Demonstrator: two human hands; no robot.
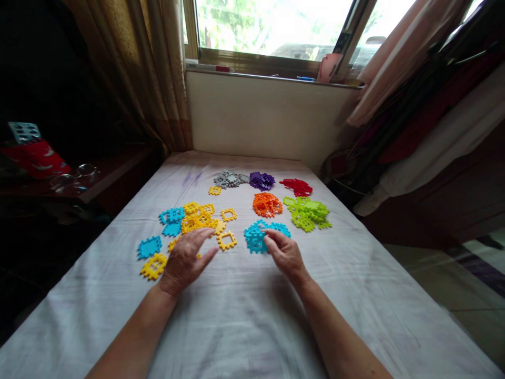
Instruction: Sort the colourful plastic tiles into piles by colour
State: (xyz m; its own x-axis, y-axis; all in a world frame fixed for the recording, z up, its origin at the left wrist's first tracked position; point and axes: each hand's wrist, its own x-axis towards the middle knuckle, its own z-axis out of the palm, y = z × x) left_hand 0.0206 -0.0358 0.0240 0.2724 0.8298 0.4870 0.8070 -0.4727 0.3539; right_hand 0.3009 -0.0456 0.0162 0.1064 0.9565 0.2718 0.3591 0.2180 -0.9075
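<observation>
Between the thumb and fingers of my right hand [289, 257] is a blue interlocking plastic tile [255, 242] with notched edges, tilted up in front of other blue tiles [281, 228]. My left hand [182, 261] has its thumb and fingers apart, at the near side of a pile of yellow tiles [192, 222]. Part of that pile is hidden behind the hand. Two yellow square frames [226, 241] lie just beyond its fingertips. Left of the yellow pile are several more blue tiles [150, 247], with a yellow tile [153, 267] close by.
Farther back are piles of grey [229, 179], purple [262, 181], red [296, 187], orange [267, 204] and lime green tiles [307, 213]. They lie on a bed-like surface with a pale sheet [236, 316]. Glasses [74, 179] rest on a dark side table. Clothes [434, 142] hang at right.
</observation>
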